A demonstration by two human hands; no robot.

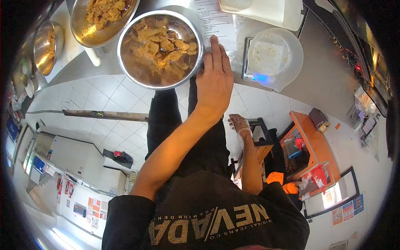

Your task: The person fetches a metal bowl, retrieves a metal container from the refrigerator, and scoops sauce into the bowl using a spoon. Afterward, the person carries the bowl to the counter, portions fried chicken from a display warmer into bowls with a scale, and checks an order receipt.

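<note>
My bare left hand is stretched over the counter edge, fingers extended. Its fingertips lie on a printed sheet of paper, and its thumb side is against or very close to the rim of a steel bowl. Inside that bowl are brown, coated chunks of food, which look like fried or battered meat. Lower down, by my side and below counter height, hangs my right hand in a clear plastic glove. Its fingers are loosely bent and apart, and I see nothing in them.
A second steel bowl of similar food stands at upper left, with another bowl beyond it. Right of the paper, a translucent plastic jug sits on a scale. A white container is behind. An orange cabinet stands at right.
</note>
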